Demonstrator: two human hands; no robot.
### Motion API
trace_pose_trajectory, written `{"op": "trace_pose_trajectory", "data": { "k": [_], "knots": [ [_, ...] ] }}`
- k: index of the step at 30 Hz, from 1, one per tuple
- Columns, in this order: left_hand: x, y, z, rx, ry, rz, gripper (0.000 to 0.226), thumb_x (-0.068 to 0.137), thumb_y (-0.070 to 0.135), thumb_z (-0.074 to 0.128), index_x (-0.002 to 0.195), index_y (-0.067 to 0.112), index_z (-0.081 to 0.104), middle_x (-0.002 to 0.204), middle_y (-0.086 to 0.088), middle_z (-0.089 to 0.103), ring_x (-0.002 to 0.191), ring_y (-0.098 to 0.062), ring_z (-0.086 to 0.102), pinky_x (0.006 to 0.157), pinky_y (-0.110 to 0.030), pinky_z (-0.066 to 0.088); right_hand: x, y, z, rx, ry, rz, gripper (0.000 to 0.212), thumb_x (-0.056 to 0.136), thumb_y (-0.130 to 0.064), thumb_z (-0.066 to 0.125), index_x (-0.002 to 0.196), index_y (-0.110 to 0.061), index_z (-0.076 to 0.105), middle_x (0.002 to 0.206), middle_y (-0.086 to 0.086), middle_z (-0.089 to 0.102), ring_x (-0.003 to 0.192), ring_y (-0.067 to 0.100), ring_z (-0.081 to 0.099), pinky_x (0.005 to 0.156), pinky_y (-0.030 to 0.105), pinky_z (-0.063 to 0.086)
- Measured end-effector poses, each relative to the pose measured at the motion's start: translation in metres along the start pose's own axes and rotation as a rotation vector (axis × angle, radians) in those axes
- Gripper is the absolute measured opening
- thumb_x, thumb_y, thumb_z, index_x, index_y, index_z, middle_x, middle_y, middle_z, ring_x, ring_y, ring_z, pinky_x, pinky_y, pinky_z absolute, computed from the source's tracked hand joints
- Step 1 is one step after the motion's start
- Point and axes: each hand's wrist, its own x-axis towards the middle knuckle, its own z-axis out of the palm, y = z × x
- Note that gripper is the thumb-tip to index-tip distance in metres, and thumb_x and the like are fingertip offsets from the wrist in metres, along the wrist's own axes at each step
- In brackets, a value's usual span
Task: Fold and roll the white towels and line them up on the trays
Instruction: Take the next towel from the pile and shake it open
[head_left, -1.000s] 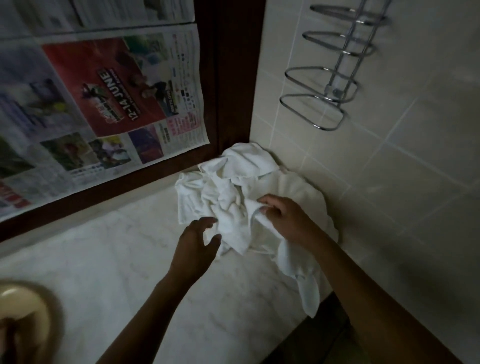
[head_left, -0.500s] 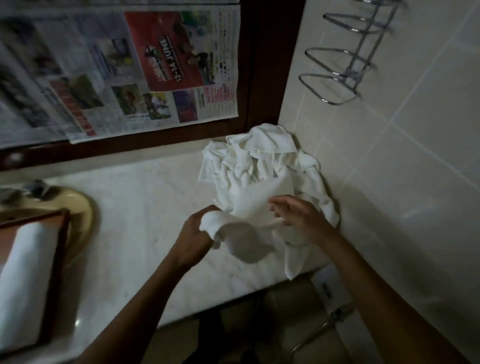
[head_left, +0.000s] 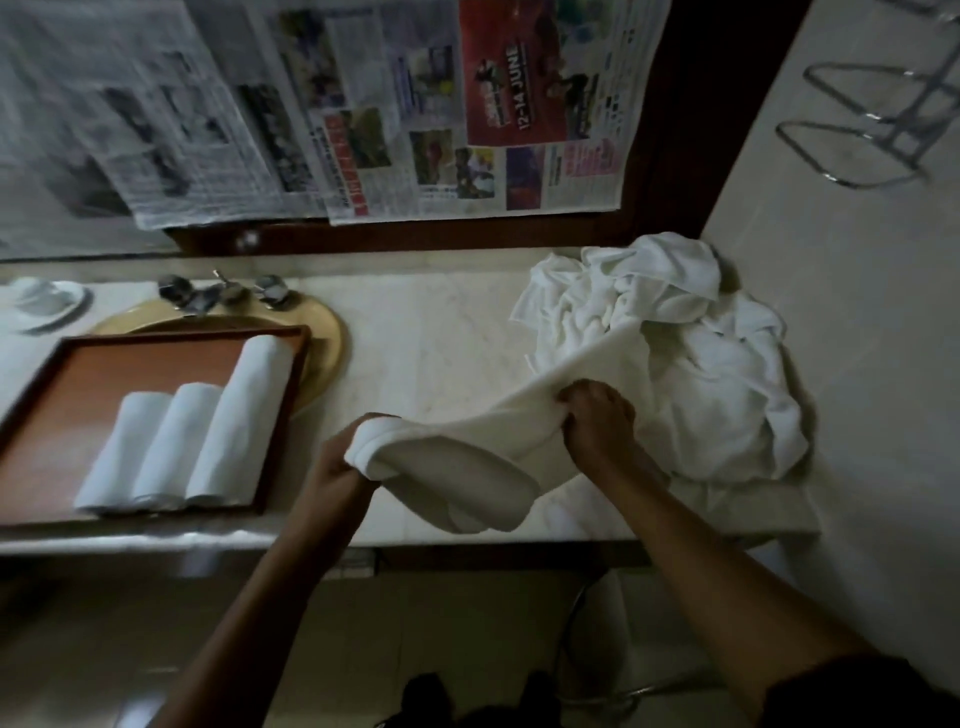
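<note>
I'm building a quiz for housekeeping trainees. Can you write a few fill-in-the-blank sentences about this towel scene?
1. The brown tray holds ____ rolled towels.
2. The pile of unfolded towels lies on the counter to the tray's ____.
3. The left hand and the right hand both grip one ____, stretched between them.
Missing words: three; right; towel.
</note>
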Motion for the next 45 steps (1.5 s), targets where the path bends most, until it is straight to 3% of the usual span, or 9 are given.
{"op": "trace_pose_trajectory", "data": {
  "k": [6,12,16,19,21,27,32,38,45],
  "knots": [
    [-0.010,-0.011,-0.047,-0.099,0.319,-0.150,0.031,0.102,-0.009,0.042,0.109,0.011,0.065,0.092,0.005,0.077,0.088,-0.007,0.071,0.073,-0.023,0.058,-0.017,-0.059,-0.045,0.322,-0.269,-0.039,0.014,0.101,-0.018,0.047,0.103,-0.019,0.061,0.101,0.009,0.071,0.094,0.029,0.066,0.076,0.036,0.050],
    [-0.019,-0.011,-0.097,-0.094,0.325,-0.176,0.027,0.106,0.017,0.049,0.117,0.026,0.071,0.112,-0.005,0.074,0.112,-0.026,0.068,0.087,-0.039,0.056,-0.097,-0.142,-0.050,0.500,-0.468,-0.130,0.032,0.101,-0.038,0.058,0.069,-0.039,0.053,0.069,-0.018,0.060,0.068,-0.001,0.058,0.063,0.022,0.042],
    [-0.021,-0.002,-0.109,-0.076,0.202,-0.191,0.019,0.103,0.028,0.058,0.112,0.016,0.070,0.107,-0.010,0.075,0.104,-0.026,0.071,0.087,-0.046,0.058,-0.126,-0.171,-0.029,0.509,-0.594,-0.085,0.013,0.097,-0.045,0.065,0.109,-0.045,0.061,0.098,-0.020,0.067,0.089,-0.003,0.064,0.075,0.019,0.052],
    [-0.023,0.004,-0.107,-0.013,0.066,-0.225,0.016,0.103,0.015,0.055,0.109,0.007,0.068,0.099,-0.009,0.076,0.099,-0.026,0.073,0.076,-0.032,0.060,-0.132,-0.189,-0.027,0.667,-0.496,-0.055,0.079,0.079,-0.057,0.079,0.146,-0.043,0.040,0.137,-0.023,0.052,0.122,-0.006,0.052,0.098,0.023,0.048],
    [-0.025,0.012,-0.104,0.033,-0.093,-0.226,0.015,0.102,0.010,0.054,0.108,0.006,0.068,0.097,-0.008,0.075,0.096,-0.023,0.073,0.074,-0.028,0.060,-0.132,-0.207,-0.035,0.721,-0.457,-0.087,0.097,0.075,-0.060,0.082,0.154,-0.043,0.029,0.148,-0.027,0.040,0.133,-0.009,0.040,0.106,0.020,0.039],
    [-0.021,0.020,-0.115,0.169,-0.317,-0.145,0.013,0.100,0.006,0.060,0.106,0.011,0.071,0.099,-0.002,0.076,0.094,-0.017,0.073,0.078,-0.029,0.060,-0.136,-0.224,-0.049,0.625,-0.422,-0.075,0.014,0.096,-0.043,0.066,0.100,-0.029,0.068,0.091,-0.011,0.073,0.087,0.001,0.069,0.080,0.038,0.060],
    [-0.018,0.003,-0.140,0.321,-0.346,-0.118,0.013,0.094,0.020,0.067,0.100,0.009,0.068,0.092,-0.010,0.069,0.086,-0.026,0.069,0.070,-0.030,0.056,-0.136,-0.225,-0.061,0.440,-0.242,-0.096,0.030,0.105,-0.036,0.054,0.078,-0.022,0.056,0.070,-0.006,0.062,0.069,0.007,0.061,0.071,0.044,0.054],
    [-0.025,0.009,-0.130,0.300,-0.391,-0.073,0.047,0.086,0.028,0.073,0.129,0.029,0.055,0.117,0.009,0.066,0.112,-0.011,0.065,0.093,-0.031,0.055,-0.125,-0.251,-0.080,0.472,-0.193,-0.214,0.019,0.105,-0.030,0.055,0.087,-0.033,0.061,0.079,-0.018,0.064,0.076,-0.008,0.061,0.066,0.009,0.041],
    [-0.024,-0.001,-0.121,0.699,-0.111,0.173,0.008,0.094,0.024,0.062,0.102,0.023,0.063,0.088,0.008,0.068,0.076,-0.013,0.066,0.069,-0.044,0.059,-0.113,-0.254,-0.102,0.621,-0.130,-0.299,0.034,0.095,-0.036,0.071,0.065,-0.022,0.060,0.057,-0.012,0.053,0.057,0.002,0.051,0.057,0.023,0.042]
  ]
}}
